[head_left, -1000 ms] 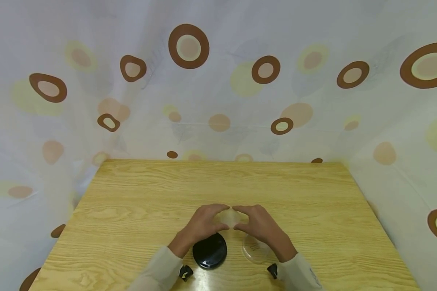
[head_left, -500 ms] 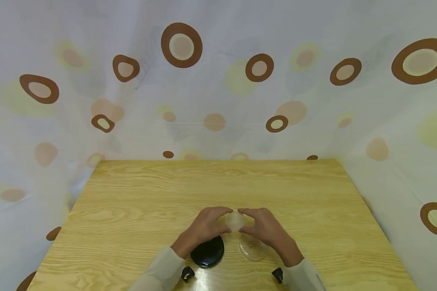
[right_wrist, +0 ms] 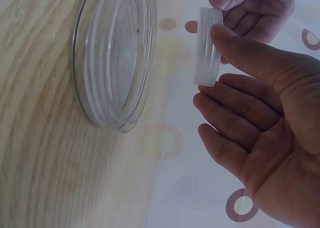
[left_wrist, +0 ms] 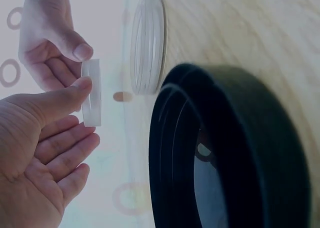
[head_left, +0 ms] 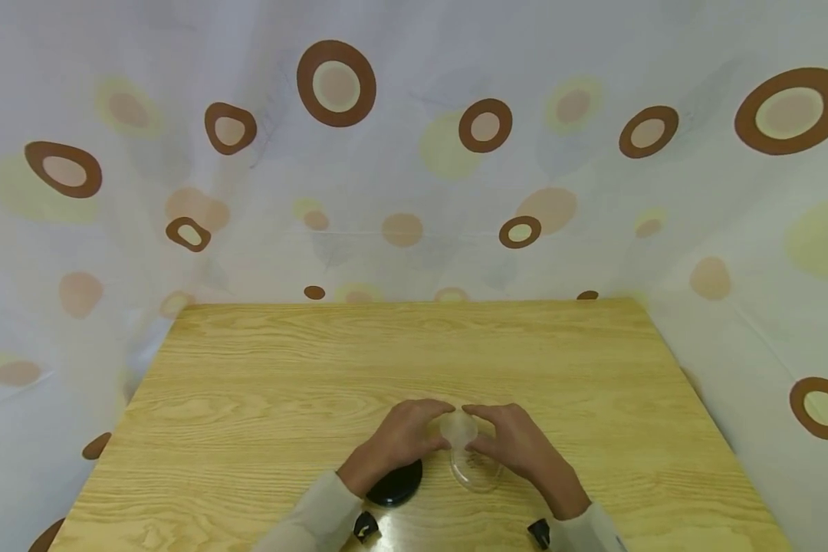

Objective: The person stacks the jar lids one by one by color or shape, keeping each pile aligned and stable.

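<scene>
A small translucent white round lid-like disc (head_left: pixel 458 429) is held above the table by both hands. My left hand (head_left: pixel 403 433) pinches its left edge between thumb and fingers. On its right edge, the right hand (head_left: pixel 514 438) does the same. The left wrist view shows the disc (left_wrist: pixel 91 100) edge-on, thumbs on the near side. Below the left hand lies a round black ring-walled piece (head_left: pixel 395 484) with a shiny inner face, partly hidden by that hand. A clear shallow round dish (head_left: pixel 476 477) lies under the right hand; in the right wrist view the dish (right_wrist: pixel 115 63) shows ridged walls.
Everything lies on a wood-grain table (head_left: pixel 283 360). A white sheet (head_left: pixel 414 184) with brown, peach and yellow rounds closes off the back and sides. Small black mounts (head_left: pixel 367 527) sit by the wrists.
Both hands, with the disc between them, have shifted right and slightly nearer, so the disc now overlaps the clear dish's far edge in the head view. The head view has turned slightly right.
</scene>
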`<state>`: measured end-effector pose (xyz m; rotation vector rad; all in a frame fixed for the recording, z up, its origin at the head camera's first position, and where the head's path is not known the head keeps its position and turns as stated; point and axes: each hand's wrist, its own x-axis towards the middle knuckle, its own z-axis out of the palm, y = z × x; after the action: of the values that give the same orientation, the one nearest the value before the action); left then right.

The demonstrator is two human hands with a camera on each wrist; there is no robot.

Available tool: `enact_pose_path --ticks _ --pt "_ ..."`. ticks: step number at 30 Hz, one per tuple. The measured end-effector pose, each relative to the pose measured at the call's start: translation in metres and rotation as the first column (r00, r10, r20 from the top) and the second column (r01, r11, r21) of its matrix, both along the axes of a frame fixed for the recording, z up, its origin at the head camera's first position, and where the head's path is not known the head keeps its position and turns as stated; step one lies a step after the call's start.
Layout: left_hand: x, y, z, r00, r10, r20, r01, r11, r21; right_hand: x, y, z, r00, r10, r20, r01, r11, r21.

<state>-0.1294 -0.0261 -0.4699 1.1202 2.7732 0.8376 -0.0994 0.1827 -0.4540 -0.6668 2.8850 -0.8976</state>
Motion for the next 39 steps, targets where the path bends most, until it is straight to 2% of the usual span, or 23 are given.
enact_pose_path --ticks 6,13,19,22,28,32,39 --pt "0.004 0.006 -0.001 1.0 -0.014 -0.026 0.013 1.0 -0.017 0.006 0.005 -0.001 1.0 0.007 0.017 -0.007 1.0 -0.006" --pt "0.011 0.017 -0.005 1.0 -0.023 0.003 0.023 0.997 -0.078 0.018 0.012 -0.007 0.999 -0.028 0.025 0.028 1.0 -0.008" --pt "0.015 0.025 -0.007 0.999 -0.034 -0.043 0.028 0.992 -0.12 0.024 0.016 -0.01 0.997 -0.06 0.04 0.06 0.998 -0.002" --pt "0.017 0.028 -0.009 0.998 -0.041 -0.057 0.034 0.992 -0.119 0.026 0.018 -0.012 0.996 -0.079 0.039 0.079 0.997 0.002" --pt "0.021 0.031 -0.011 0.998 -0.056 -0.04 0.05 0.99 -0.134 0.031 0.02 -0.015 0.994 -0.096 0.052 0.095 0.995 0.024" --pt "0.022 0.032 -0.013 0.996 -0.066 -0.065 0.055 0.986 -0.16 0.033 0.02 -0.017 0.994 -0.096 0.045 0.094 0.995 0.034" --pt "0.025 0.032 -0.017 0.99 -0.099 -0.103 0.083 0.986 -0.144 0.036 0.018 -0.023 0.993 -0.111 0.038 0.108 0.991 0.076"
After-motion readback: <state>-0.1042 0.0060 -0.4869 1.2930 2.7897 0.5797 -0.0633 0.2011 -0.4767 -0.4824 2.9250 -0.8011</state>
